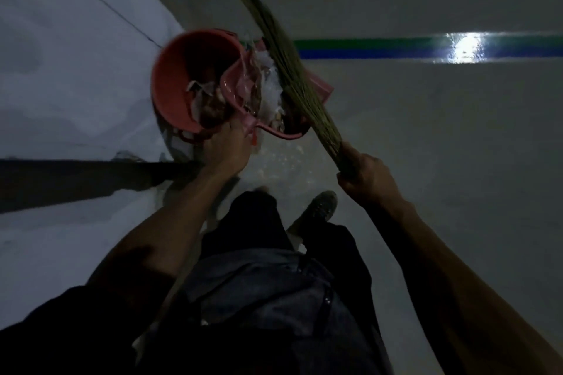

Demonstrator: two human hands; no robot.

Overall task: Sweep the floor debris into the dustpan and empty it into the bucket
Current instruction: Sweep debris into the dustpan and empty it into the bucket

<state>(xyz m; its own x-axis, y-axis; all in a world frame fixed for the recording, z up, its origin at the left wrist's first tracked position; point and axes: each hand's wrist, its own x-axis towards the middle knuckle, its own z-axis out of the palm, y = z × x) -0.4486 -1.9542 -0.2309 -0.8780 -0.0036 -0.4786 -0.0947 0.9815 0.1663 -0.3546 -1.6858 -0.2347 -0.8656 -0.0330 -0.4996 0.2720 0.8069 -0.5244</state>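
Observation:
A red bucket (pixel 176 76) stands on the grey floor with scraps of debris inside. My left hand (pixel 227 148) grips the handle of a pink dustpan (pixel 316 82), held tilted against the bucket's right rim. The pan is full of white and brown debris (pixel 269 91). My right hand (pixel 364 175) grips the base of a straw broom (pixel 283 49), whose bristles lie across the pan and point up and left. Small crumbs (pixel 283 158) are scattered on the floor below the pan.
A white wall (pixel 67 70) runs along the left with a dark band (pixel 76 176) near its base. A green and blue stripe (pixel 380 47) crosses the floor, with a bright light glare on it. My legs and shoe (pixel 320 207) are just below the pan.

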